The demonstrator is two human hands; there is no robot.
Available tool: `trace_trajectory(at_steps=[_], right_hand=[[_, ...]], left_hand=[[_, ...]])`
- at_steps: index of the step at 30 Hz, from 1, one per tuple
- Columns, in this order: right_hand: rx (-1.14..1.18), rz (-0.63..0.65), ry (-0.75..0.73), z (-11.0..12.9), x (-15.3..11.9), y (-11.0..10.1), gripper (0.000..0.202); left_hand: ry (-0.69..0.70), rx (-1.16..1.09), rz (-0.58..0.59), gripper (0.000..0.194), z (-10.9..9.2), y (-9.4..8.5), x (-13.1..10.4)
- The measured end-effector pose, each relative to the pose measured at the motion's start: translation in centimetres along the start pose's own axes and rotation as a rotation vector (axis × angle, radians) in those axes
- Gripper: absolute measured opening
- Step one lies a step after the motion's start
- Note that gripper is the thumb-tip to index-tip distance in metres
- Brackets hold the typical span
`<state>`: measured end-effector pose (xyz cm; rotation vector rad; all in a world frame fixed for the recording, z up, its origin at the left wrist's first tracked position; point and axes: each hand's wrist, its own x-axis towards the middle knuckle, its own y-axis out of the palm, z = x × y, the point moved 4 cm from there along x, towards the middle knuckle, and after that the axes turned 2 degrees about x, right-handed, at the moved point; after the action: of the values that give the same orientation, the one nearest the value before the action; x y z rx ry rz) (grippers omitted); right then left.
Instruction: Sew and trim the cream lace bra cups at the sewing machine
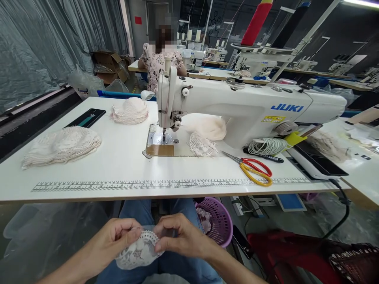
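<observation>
Over my lap, a small piece of white lace fabric (138,252) hangs between my two hands, its scalloped edge facing up. My left hand (120,238) pinches it at the upper left, thumb on top. On the other side, my right hand (177,236) has thumb and fingers closed on its right edge. Above them on the table stands a white sewing machine (242,98); a lace piece (203,145) and a beige fabric bundle (210,127) lie under its arm. Two stacks of lace pieces, one nearer (63,145) and one farther back (130,110), rest to the left.
Scissors (254,170) with red and yellow handles lie across the printed ruler (166,184) near the table's front edge. A purple basket (226,225) holding lace stands below. At the right are coiled cord (266,146) and a control box (319,159). A person (161,59) sits beyond.
</observation>
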<state>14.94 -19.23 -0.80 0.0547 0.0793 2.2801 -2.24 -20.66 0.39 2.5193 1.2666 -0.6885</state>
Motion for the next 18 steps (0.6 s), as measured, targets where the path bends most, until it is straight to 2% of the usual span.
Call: trace_trajectory(at_steps=[5,9,14,18], right_hand=[[-0.016,-0.066,0.001,-0.1,0.2,-0.1,0.040],[0.016,0.010,0.024,0.0,0.1,0.0,0.038],[0.056,0.048,0.030,0.0,0.1,0.3,0.041],[0.083,0.062,0.040,0.1,0.3,0.3,0.046]], left_hand=[[0.004,0.057,-0.027,0.048,0.3,-0.6,0.0],[0.067,0.032,0.021,0.048,-0.3,-0.5,0.0],[0.098,0.064,-0.001,0.048,-0.3,-0.3,0.0],[0.034,0.219,0.002,0.032,-1.2,-0.6,-0.1]])
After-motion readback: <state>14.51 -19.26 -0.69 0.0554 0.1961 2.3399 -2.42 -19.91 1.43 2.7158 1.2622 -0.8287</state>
